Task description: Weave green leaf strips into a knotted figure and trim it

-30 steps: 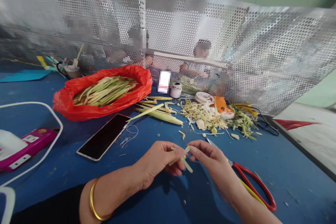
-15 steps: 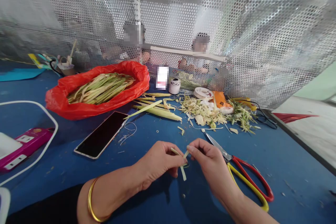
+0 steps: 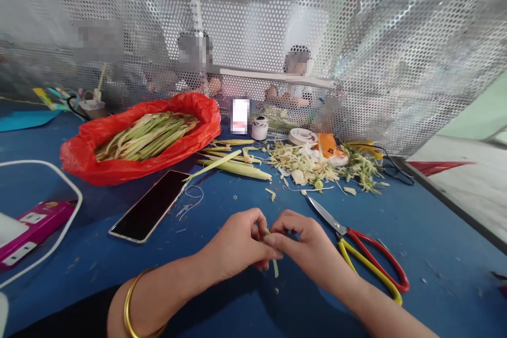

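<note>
My left hand [image 3: 247, 240] is closed in a pinch on a narrow pale-green leaf strip [image 3: 276, 268], whose end hangs below the fingers. Against it, my right hand [image 3: 295, 235] is also closed, thumb and fingertips pressing on the same strip. Most of the strip is hidden by the fingers. To the right of my right hand lie scissors [image 3: 341, 233] with one red and one yellow handle. A dark-screened phone [image 3: 148, 208] rests on the table left of my left hand, and a long leaf strip [image 3: 212, 165] touches its upper corner.
A red plastic bag [image 3: 79, 161] holds many long green leaves [image 3: 150, 134]. Behind the hands lie leaf scraps [image 3: 301, 163], a tape roll [image 3: 303, 136] and a small white jar [image 3: 260, 128]. A magenta power strip [image 3: 37, 232] sits at left. A perforated metal screen [image 3: 253, 26] stands behind; people sit beyond it.
My right hand has moved left against my left hand, its fingers curling in over the strip. The strip's upper ends are now mostly covered. The camera view has shifted slightly.
</note>
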Demonstrator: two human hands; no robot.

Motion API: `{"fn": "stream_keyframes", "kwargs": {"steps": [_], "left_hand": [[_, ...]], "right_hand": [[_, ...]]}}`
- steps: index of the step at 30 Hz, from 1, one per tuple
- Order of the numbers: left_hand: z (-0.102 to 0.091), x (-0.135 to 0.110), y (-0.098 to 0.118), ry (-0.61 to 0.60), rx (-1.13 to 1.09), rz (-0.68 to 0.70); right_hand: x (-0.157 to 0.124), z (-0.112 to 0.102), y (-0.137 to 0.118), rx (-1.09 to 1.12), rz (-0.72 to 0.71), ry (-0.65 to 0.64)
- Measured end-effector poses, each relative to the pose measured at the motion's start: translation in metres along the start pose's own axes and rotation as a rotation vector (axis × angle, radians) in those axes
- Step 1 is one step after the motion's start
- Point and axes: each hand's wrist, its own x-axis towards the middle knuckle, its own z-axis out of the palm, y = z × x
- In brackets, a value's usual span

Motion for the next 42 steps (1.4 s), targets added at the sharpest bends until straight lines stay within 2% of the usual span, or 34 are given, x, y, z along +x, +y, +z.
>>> {"fn": "stream_keyframes", "kwargs": {"steps": [2,6,8,12,14,18,21,23,26,29,31,36,42], "left_hand": [[-0.001,0.0,0.002,0.001,0.002,0.001],[-0.001,-0.002,0.006,0.106,-0.092,0.034],[-0.001,-0.003,0.006,0.113,-0.147,0.023],[0.002,-0.005,0.002,0.074,-0.117,-0.052],[0.003,-0.005,0.001,0.117,-0.083,-0.069],[0.005,-0.003,0.002,0.228,-0.073,-0.012],[0.006,-0.003,0.0,0.157,-0.076,-0.01],[0.007,-0.003,-0.003,0.105,-0.11,-0.021],[0.007,-0.002,-0.006,0.116,-0.162,0.025],[0.006,-0.001,-0.005,0.158,-0.174,0.076],[0.006,-0.002,-0.003,0.133,-0.208,0.045],[0.006,-0.005,-0.002,0.012,-0.293,-0.075],[0.008,-0.004,0.001,0.044,-0.267,-0.047]], "right_hand": [[0.0,0.002,0.0,0.098,0.052,0.006],[0.002,0.004,0.0,0.399,0.173,0.196],[0.002,0.006,0.0,0.514,0.219,0.251],[0.002,0.012,0.0,0.603,0.248,0.285],[0.002,0.014,0.0,0.624,0.237,0.318],[0.003,0.015,0.002,0.637,0.242,0.386],[0.002,0.016,0.004,0.628,0.235,0.372],[0.002,0.018,0.004,0.625,0.23,0.305],[0.001,0.019,0.002,0.612,0.228,0.238],[0.0,0.017,0.001,0.562,0.199,0.296],[0.0,0.016,0.0,0.526,0.182,0.328],[-0.001,0.016,0.001,0.533,0.177,0.271],[-0.003,0.017,0.0,0.629,0.216,0.259]]}}
